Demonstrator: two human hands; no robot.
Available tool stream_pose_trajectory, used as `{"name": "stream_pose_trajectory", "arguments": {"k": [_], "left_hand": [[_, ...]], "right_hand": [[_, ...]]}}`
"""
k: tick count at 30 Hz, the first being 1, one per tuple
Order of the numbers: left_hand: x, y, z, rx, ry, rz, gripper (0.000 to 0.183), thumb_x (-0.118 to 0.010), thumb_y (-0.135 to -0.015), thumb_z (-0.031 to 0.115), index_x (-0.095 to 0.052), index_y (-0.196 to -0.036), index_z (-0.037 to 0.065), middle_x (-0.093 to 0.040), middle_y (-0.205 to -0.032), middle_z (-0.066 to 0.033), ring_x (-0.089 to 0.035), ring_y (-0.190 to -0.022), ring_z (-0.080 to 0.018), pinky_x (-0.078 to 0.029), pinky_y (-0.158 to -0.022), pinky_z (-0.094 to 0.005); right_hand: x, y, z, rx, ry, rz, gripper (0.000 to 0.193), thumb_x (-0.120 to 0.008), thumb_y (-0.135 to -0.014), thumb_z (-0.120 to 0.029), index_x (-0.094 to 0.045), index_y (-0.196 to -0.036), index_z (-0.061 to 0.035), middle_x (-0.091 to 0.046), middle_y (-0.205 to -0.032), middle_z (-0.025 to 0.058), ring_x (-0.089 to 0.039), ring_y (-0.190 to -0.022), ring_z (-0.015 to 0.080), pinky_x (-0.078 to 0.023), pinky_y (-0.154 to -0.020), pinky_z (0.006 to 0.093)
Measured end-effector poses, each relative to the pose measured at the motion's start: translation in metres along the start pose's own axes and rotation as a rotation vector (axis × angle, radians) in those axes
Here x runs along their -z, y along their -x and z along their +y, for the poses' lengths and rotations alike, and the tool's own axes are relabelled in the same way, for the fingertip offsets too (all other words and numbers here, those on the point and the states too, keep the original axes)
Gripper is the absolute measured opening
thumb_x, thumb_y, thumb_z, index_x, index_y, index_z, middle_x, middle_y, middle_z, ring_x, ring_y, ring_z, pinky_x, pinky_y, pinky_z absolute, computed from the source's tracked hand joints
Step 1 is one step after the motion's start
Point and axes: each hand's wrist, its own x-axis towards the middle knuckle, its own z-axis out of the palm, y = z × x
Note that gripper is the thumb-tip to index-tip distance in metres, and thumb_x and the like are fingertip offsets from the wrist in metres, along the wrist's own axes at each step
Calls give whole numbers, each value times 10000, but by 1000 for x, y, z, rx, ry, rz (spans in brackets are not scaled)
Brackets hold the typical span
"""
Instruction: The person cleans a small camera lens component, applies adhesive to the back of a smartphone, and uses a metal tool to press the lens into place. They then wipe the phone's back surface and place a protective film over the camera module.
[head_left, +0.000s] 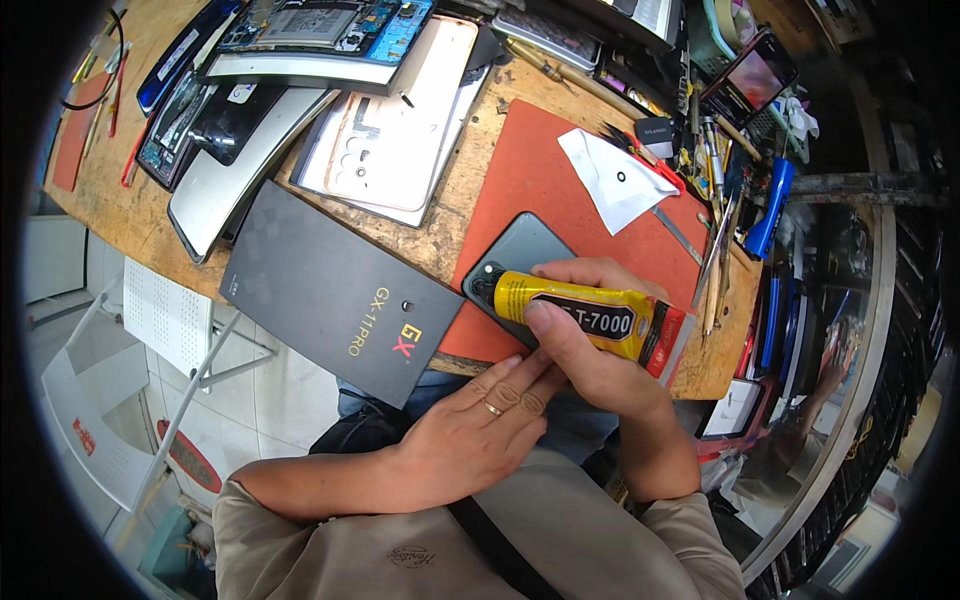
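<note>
A dark grey-green phone (pixel 528 240) lies face down on an orange-red mat (pixel 530 150) in front of me. My right hand (pixel 612 378) is wrapped round a yellow and black glue tube (pixel 578 298) with a red end. The tube lies slanted over the phone, and its dark nozzle end is at the phone's camera corner. Whether the tip touches the phone I cannot tell. My left hand (pixel 485 420), with a ring on one finger, stretches its fingers flat toward the phone's near edge. Its fingertips are partly hidden beneath my right hand.
A black flat box (pixel 330 290) lies left of the mat. Beyond it are opened phones and a gold back panel (pixel 405 120). On the mat's far right sits a white cloth (pixel 615 185), beside crowded tweezers, screwdrivers and a blue-handled tool (pixel 770 210).
</note>
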Motion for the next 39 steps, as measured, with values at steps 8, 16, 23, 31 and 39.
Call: {"name": "stream_pose_trajectory", "arguments": {"k": [8,16,23,31,39], "left_hand": [[-1,0,-1,-3,9,5,163,-609,-916,186,-687,-918,44,-514,-1535,-221,-403,-1506,-342,-276,-1260,-458],[1,-2,0,-1,-9,-3,163,-601,-910,183,-677,-908,38,-524,-1527,-216,-414,-1500,-340,-282,-1256,-461],[1,-2,-1,-2,-8,-9,165,-608,-914,188,-684,-916,41,-536,-1516,-208,-422,-1493,-339,-286,-1255,-461],[7,-5,-1,-9,-21,-8,222,-723,-874,215,-691,-1003,37,-635,-1328,-176,-542,-1367,-349,-402,-1182,-481],[8,-6,-1,-11,-37,-13,233,-728,-869,214,-688,-1007,31,-616,-1363,-188,-517,-1394,-354,-395,-1186,-478]], "right_hand": [[0,1,-1,-34,-17,24,225,-794,-884,-80,-716,-1060,35,-766,-901,101,-726,-781,115,-566,-684,258],[-1,5,1,-15,-2,66,234,-792,-895,-91,-705,-1067,41,-764,-903,107,-721,-789,103,-566,-688,251],[-1,5,0,12,19,62,223,-792,-895,-83,-708,-1059,42,-765,-900,106,-721,-788,99,-566,-685,250],[-4,4,0,18,11,70,211,-788,-889,-71,-709,-1050,39,-760,-885,102,-715,-774,96,-561,-673,250],[0,8,0,9,28,81,213,-792,-880,-74,-709,-1044,35,-759,-879,102,-719,-764,105,-564,-671,254]]}}
